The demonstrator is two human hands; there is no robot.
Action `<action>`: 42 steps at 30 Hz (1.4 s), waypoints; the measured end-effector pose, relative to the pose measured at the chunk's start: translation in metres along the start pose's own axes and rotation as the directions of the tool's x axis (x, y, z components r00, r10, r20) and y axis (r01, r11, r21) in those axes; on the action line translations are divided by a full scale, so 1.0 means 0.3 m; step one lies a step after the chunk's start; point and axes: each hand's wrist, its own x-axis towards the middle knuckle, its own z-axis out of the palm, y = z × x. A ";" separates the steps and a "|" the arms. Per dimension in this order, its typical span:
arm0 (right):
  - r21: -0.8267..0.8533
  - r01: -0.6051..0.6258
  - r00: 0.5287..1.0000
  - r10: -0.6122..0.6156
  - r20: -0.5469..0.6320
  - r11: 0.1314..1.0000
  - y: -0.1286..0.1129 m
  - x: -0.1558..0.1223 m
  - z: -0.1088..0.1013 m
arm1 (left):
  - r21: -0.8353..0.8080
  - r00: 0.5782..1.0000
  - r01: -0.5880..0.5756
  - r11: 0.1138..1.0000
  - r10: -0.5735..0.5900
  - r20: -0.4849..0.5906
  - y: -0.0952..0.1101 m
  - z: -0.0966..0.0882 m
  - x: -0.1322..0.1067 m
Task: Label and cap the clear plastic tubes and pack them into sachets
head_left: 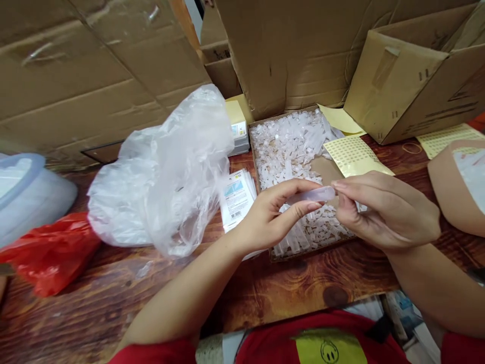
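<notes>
Hands meet just above a shallow cardboard tray (323, 169) heaped with small clear plastic tubes, sitting on the wood-grain desk (303, 288). The left hand (271, 215) is closed in a pinch on one clear plastic tube (316, 194), index finger on top and thumb underneath, so the tube hangs in the air over the tray. Its long axis runs pretty much 9 to 3 o'clock. The right hand (382, 212) sits at the 3 o'clock end with its fingers curled and the tips nipped onto that end, so both hands touch it, but the left carries most of its length. At 12 o'clock from the right hand there's a yellow sheet of tiny round stickers (352, 155). Off at 9 o'clock is a crumpled clear plastic bag (166, 172), and a red plastic bag (49, 253) lies further out.
</notes>
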 end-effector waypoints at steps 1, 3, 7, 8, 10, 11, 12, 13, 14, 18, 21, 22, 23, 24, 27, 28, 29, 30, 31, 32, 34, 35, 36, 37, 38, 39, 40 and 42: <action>0.011 -0.008 1.000 0.007 0.023 1.000 0.004 -0.003 -0.007 | -0.006 1.000 0.009 1.000 -0.009 -0.004 0.002 0.001 0.001; 0.043 -0.021 0.998 0.019 0.057 0.999 0.015 -0.009 -0.019 | -0.009 1.000 0.019 1.000 -0.019 -0.016 0.005 0.001 0.003; 0.144 -0.040 0.997 0.031 0.068 0.989 0.022 -0.014 -0.036 | 0.010 1.000 0.007 1.000 -0.007 -0.002 0.005 0.001 0.004; 0.150 -0.044 0.996 0.033 0.078 0.988 0.022 -0.014 -0.038 | 0.017 1.000 0.003 1.000 -0.003 0.006 0.005 0.000 0.005; 0.122 -0.048 0.993 0.034 0.117 0.991 0.021 -0.012 -0.042 | 0.030 1.000 0.003 1.000 -0.004 0.010 0.002 -0.002 0.005; 0.099 -0.044 0.990 0.031 0.136 0.994 0.021 -0.010 -0.043 | 0.034 1.000 0.006 0.999 -0.007 0.009 0.001 -0.003 0.005; 0.078 -0.036 0.989 0.024 0.148 0.996 0.021 -0.008 -0.044 | 0.036 1.000 0.009 0.999 -0.010 0.004 0.001 -0.003 0.005; 0.066 -0.024 0.988 0.014 0.154 0.998 0.021 -0.007 -0.044 | 0.037 1.000 0.013 0.999 -0.013 -0.001 0.001 -0.004 0.005; 0.062 -0.006 0.989 -0.003 0.149 0.998 0.021 -0.005 -0.044 | 0.037 1.000 0.014 0.999 -0.014 -0.005 0.001 -0.004 0.004; 0.065 0.049 0.990 -0.057 0.128 0.997 0.018 -0.003 -0.043 | 0.035 1.000 -0.002 0.999 0.002 -0.009 0.002 -0.005 0.003; 0.050 0.083 0.985 -0.090 0.149 0.995 0.016 -0.004 -0.042 | 0.043 0.999 -0.032 0.999 0.032 0.006 -0.001 -0.007 0.005; 0.045 0.099 0.983 -0.105 0.149 0.994 0.016 -0.004 -0.041 | 0.046 0.999 -0.049 0.998 0.049 0.015 -0.003 -0.008 0.006; 0.040 0.113 0.982 -0.118 0.149 0.993 0.016 -0.005 -0.041 | 0.050 0.997 -0.069 0.996 0.068 0.025 -0.005 -0.010 0.007; 0.036 0.126 0.980 -0.130 0.151 0.991 0.017 -0.005 -0.040 | 0.053 0.996 -0.089 0.995 0.088 0.033 -0.008 -0.011 0.009; 0.049 0.158 0.973 -0.164 0.163 0.986 0.020 -0.006 -0.036 | 0.065 0.991 -0.130 0.989 0.127 0.047 -0.013 -0.014 0.011; 0.059 0.162 0.972 -0.169 0.164 0.985 0.021 -0.006 -0.034 | 0.071 0.991 -0.129 0.989 0.126 0.048 -0.014 -0.015 0.012; 0.069 0.158 0.974 -0.167 0.156 0.985 0.022 -0.006 -0.032 | 0.074 0.991 -0.126 0.989 0.123 0.049 -0.015 -0.016 0.012; 0.077 0.155 0.976 -0.165 0.140 0.985 0.023 -0.006 -0.029 | 0.074 0.992 -0.121 0.990 0.117 0.050 -0.016 -0.017 0.012; 0.083 0.157 0.978 -0.166 0.125 0.984 0.025 -0.004 -0.027 | 0.070 0.993 -0.114 0.991 0.110 0.052 -0.016 -0.017 0.012; 0.086 0.165 0.978 -0.175 0.118 0.983 0.026 -0.003 -0.025 | 0.062 0.993 -0.106 0.992 0.103 0.055 -0.017 -0.017 0.012; 0.082 0.193 0.970 -0.203 0.132 0.978 0.027 0.002 -0.022 | 0.043 0.995 -0.090 0.995 0.088 0.056 -0.019 -0.016 0.012; 0.078 0.205 0.966 -0.215 0.141 0.976 0.027 0.003 -0.021 | 0.032 0.995 -0.081 0.996 0.079 0.055 -0.019 -0.015 0.013; 0.078 0.211 0.964 -0.220 0.147 0.974 0.026 0.003 -0.021 | 0.017 0.996 -0.072 0.997 0.071 0.053 -0.019 -0.014 0.013; 0.082 0.203 0.966 -0.214 0.146 0.976 0.024 0.002 -0.021 | -0.003 0.997 -0.063 0.998 0.063 0.053 -0.017 -0.013 0.013; 0.093 0.180 0.972 -0.192 0.138 0.979 0.021 0.000 -0.021 | -0.027 0.997 -0.052 0.998 0.053 0.056 -0.016 -0.012 0.013; 0.113 0.147 0.979 -0.161 0.126 0.983 0.017 -0.003 -0.021 | -0.054 0.997 -0.040 0.998 0.043 0.065 -0.013 -0.012 0.013; 0.140 0.110 0.986 -0.126 0.112 0.984 0.014 -0.007 -0.019 | -0.081 0.996 -0.028 0.996 0.034 0.077 -0.011 -0.013 0.012; 0.192 0.041 0.995 -0.058 0.081 0.980 0.008 -0.015 -0.010 | -0.124 0.994 0.001 0.992 0.012 0.107 -0.010 -0.017 0.012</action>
